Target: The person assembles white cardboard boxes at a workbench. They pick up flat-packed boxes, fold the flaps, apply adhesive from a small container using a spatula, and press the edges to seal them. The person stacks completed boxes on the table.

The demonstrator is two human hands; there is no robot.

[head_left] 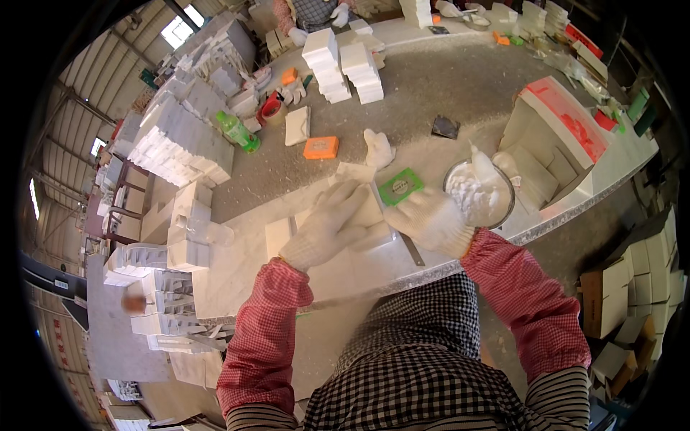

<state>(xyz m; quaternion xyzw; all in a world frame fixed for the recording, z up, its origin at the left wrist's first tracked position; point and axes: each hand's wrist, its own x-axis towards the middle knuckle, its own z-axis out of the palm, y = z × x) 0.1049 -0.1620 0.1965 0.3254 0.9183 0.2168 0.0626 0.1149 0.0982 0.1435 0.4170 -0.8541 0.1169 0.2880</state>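
My left hand (327,224), in a white knit glove, lies flat with its fingers spread over pale flat pieces (370,210) on the bench. My right hand (433,221), gloved the same way, has its fingers stretched out toward the left one. Its fingertips meet a thin metal strip (411,251) that looks like a ruler; whether they press on it I cannot tell. Just beyond the right hand sits a green block (400,187). To its right stands a round metal bowl (471,205) of white, foamy-looking stuff, with a white object standing in it.
Stacks of white slabs (183,136) rise at the left, with two smaller stacks (327,65) farther back. An orange block (320,148), a green bottle (238,132) and an open carton (557,136) stand on the bench. Across it, a gloved person works.
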